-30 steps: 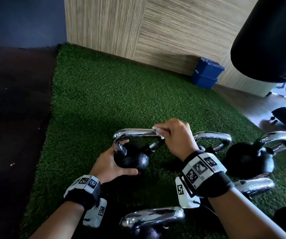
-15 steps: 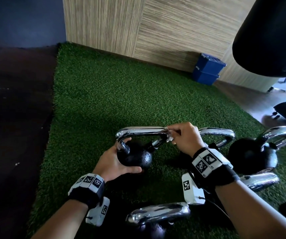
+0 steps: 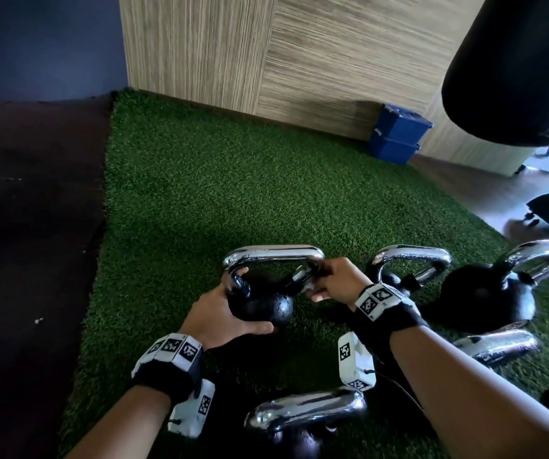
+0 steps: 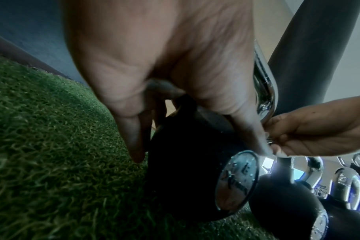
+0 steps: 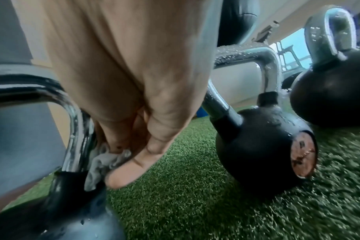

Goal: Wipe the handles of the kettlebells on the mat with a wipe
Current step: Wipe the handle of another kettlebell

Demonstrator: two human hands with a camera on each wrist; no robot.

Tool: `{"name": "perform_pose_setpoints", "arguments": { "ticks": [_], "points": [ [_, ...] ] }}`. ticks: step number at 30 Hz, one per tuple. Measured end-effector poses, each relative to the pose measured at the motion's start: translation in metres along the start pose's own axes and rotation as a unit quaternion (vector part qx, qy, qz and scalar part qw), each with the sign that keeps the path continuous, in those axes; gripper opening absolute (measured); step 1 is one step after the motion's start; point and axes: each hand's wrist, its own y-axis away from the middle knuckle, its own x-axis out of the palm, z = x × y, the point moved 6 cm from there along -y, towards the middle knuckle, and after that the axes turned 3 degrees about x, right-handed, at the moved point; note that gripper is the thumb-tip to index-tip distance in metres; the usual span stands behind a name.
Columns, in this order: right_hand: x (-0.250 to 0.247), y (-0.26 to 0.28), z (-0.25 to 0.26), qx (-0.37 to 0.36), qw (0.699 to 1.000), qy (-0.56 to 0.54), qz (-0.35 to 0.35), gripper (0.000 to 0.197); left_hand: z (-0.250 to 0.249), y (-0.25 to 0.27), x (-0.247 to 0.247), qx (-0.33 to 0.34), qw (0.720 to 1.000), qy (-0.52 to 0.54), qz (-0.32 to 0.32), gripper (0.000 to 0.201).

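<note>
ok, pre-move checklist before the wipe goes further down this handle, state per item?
1. Left hand steadies the kettlebell by its black body: ok.
2. Wipe pinched in right hand: ok.
3. Wipe touches the chrome handle at its right leg: ok.
4. Kettlebell base seated flat on the green mat: cannot tell, hand covers it.
5. Neighbouring kettlebell stands apart from the right hand: ok.
6. Handle's left leg wiped: cannot tell.

Five kettlebells [image 3: 260,303], two hands [image 3: 220,313], one wipe [image 5: 101,164], two blue bins [image 3: 399,134].
</note>
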Motion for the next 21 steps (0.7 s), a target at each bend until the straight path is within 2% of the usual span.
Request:
{"name": "perform_pose_setpoints", "arguments": {
  "ticks": [2, 3, 5, 7, 9, 11, 14, 15, 19, 21],
  "points": [
    [-0.004, 0.003, -0.001, -0.005, 1.0, 0.026, -0.011, 0.025, -0.003, 0.007, -0.001, -0.021, 0.999, -0.039, 0.028, 0.107],
    [-0.011, 0.004, 0.0, -0.007, 0.998, 0.056, -0.04, 0.021, -0.004, 0.01, -0.002, -0.036, 0.996, -0.059, 0.051, 0.1],
    [-0.034, 0.013, 0.012, -0.031, 0.977, 0.157, -0.142, 0.015, -0.005, 0.021, -0.009, -0.06, 0.986, -0.112, 0.108, 0.084],
    [-0.053, 0.029, 0.031, -0.063, 0.959, 0.172, -0.218, 0.009, -0.013, 0.034, -0.025, -0.053, 0.98, -0.14, 0.127, 0.051],
    [-0.058, 0.046, 0.049, -0.107, 0.965, 0.107, -0.215, 0.013, -0.031, 0.046, -0.05, -0.015, 0.992, -0.096, 0.084, 0.012],
    [-0.052, 0.066, 0.07, -0.159, 0.973, 0.018, -0.164, 0.02, -0.053, 0.055, -0.073, 0.037, 0.998, 0.041, 0.027, 0.012],
    [-0.028, 0.096, 0.104, -0.246, 0.967, -0.024, -0.058, 0.022, -0.089, 0.061, -0.107, 0.113, 0.969, 0.209, -0.074, 0.023],
    [-0.021, 0.104, 0.114, -0.269, 0.962, -0.014, -0.039, 0.023, -0.099, 0.059, -0.112, 0.132, 0.958, 0.242, -0.082, 0.03],
    [0.002, 0.117, 0.139, -0.316, 0.949, 0.0, -0.012, 0.029, -0.122, 0.036, -0.105, 0.101, 0.912, 0.398, 0.005, 0.047],
    [0.006, 0.117, 0.145, -0.331, 0.943, 0.002, -0.029, 0.028, -0.129, 0.028, -0.102, 0.1, 0.897, 0.431, 0.03, 0.041]
  ]
}}
